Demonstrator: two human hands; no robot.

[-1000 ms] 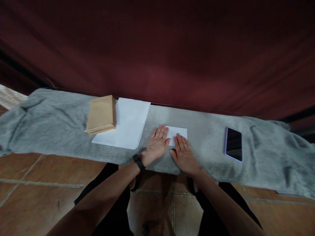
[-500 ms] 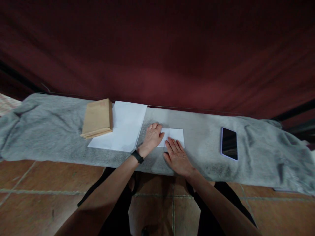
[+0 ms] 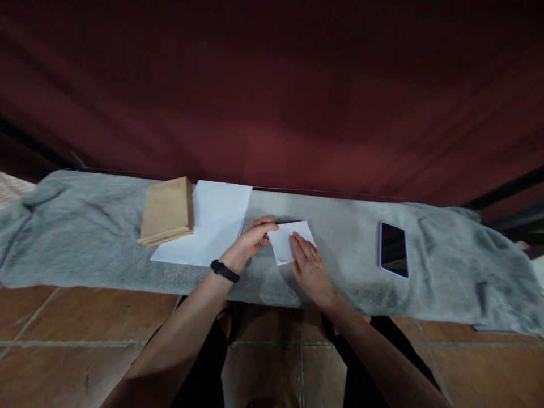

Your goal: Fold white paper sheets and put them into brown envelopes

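Observation:
A small folded sheet of white paper (image 3: pixel 284 242) is tilted slightly up off the grey cloth between my two hands. My left hand (image 3: pixel 256 233), with a black band on its wrist, pinches the paper's upper left corner between thumb and fingers. At the paper's right side is my right hand (image 3: pixel 311 266); its fingers lie across the top face and its thumb is at or under the lower edge, partly hidden. Larger white sheets (image 3: pixel 219 221) lie to the left of my left hand.
A stack of brown envelopes (image 3: pixel 166 209) rests partly over the large white sheets. To the right lies a phone (image 3: pixel 393 250) with a dark screen. The grey cloth (image 3: pixel 348 226) covers a long, narrow surface, with a dark red curtain (image 3: pixel 272 102) behind it.
Both hands lay flat on the folded paper before. Now the left hand has closed on its corner, and the paper is lifted and turned a little.

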